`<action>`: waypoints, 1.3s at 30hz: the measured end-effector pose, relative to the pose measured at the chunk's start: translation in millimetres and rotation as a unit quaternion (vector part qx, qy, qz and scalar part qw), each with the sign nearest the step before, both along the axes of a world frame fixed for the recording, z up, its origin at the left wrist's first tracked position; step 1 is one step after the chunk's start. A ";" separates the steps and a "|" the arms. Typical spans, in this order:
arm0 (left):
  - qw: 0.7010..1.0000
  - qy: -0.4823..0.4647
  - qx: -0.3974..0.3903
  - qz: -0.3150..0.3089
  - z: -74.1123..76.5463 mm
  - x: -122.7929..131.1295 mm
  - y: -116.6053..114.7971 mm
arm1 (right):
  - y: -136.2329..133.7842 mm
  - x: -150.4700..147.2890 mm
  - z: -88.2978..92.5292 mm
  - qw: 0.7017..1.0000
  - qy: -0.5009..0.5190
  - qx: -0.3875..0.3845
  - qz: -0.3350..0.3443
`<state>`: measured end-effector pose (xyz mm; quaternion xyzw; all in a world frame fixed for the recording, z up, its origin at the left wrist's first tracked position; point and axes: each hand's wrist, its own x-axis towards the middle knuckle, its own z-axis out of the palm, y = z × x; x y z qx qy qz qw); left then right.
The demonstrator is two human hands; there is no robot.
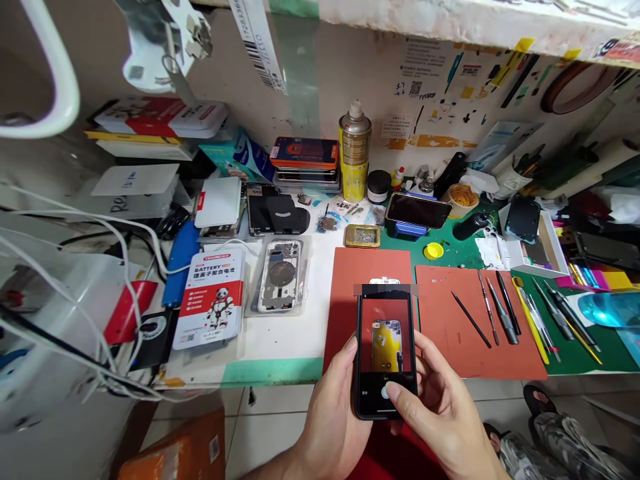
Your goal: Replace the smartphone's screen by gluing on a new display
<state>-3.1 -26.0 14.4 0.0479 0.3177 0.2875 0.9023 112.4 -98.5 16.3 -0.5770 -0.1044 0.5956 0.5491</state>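
Note:
Both hands hold a black smartphone (385,393) upright over the front edge of the bench. My left hand (335,407) wraps its left side. My right hand (445,407) grips the right side, its thumb resting on the round shutter button on the screen. The screen shows a camera picture of a yellow phone part on a red surface. Behind the phone, the top edge of a pale phone part (384,281) peeks out on the red-brown mat (345,287); the rest of it is hidden.
Left stand a battery box (210,300) and an opened phone housing (281,273) in a clear tray. On the right mat (440,320) lie tweezers and thin tools (503,310). A phone on a stand (419,212), a spray can (355,153) and a small tin (362,235) stand behind.

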 end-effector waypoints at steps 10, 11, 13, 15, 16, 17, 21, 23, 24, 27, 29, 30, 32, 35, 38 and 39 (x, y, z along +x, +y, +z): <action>1.000 -0.005 -0.012 -0.006 0.9 0.9 -0.1 | 1.5 1.0 4.2 1.000 -0.016 -0.020 0.001; 1.000 -0.003 -0.012 -0.006 0.5 0.9 -0.2 | 1.6 1.2 4.9 1.000 -0.018 -0.021 0.002; 1.000 0.000 -0.011 -0.005 0.3 0.8 -0.5 | 1.7 1.4 6.2 0.999 -0.021 -0.023 0.005; 1.000 -0.001 -0.008 -0.005 0.9 0.8 -0.6 | 1.9 1.6 7.3 0.999 -0.022 -0.025 0.006; 1.000 -0.002 -0.007 -0.006 1.4 0.8 -0.7 | 1.9 1.8 7.8 0.999 -0.022 -0.025 0.005; 1.000 -0.003 -0.006 -0.005 1.9 0.8 -0.7 | 1.9 1.9 8.1 0.999 -0.022 -0.026 0.006; 1.000 -0.006 -0.003 -0.001 2.9 0.3 -0.9 | 1.3 2.6 7.7 0.999 -0.024 -0.027 0.012; 1.000 -0.010 -0.002 0.001 2.7 -0.1 -1.0 | 0.8 2.9 6.9 0.999 -0.024 -0.027 0.017; 1.000 -0.012 -0.002 0.002 2.5 -0.2 -1.1 | 0.5 2.9 6.5 0.999 -0.024 -0.027 0.019; 1.000 -0.016 -0.006 0.004 2.0 -0.2 -0.8 | 0.2 2.5 5.8 0.999 -0.027 -0.029 0.018; 1.000 -0.015 -0.011 0.008 1.9 0.0 -0.5 | 0.2 2.4 5.7 0.999 -0.030 -0.028 0.014; 1.000 -0.014 -0.014 0.010 1.8 0.0 -0.5 | 0.3 2.6 5.7 0.999 -0.031 -0.029 0.014; 1.000 -0.005 -0.017 0.015 1.3 -0.1 -0.7 | 0.7 3.3 5.9 0.999 -0.029 -0.030 0.019; 1.000 0.009 -0.005 0.023 0.2 -0.7 -1.5 | 1.2 5.0 5.7 0.999 -0.029 -0.016 0.039; 1.000 0.004 0.000 0.028 -0.3 -0.7 -2.0 | 1.1 5.4 5.1 0.999 -0.032 -0.004 0.039; 1.000 -0.001 -0.004 0.029 -0.1 -0.6 -1.9 | 0.8 5.2 4.8 0.999 -0.032 -0.006 0.033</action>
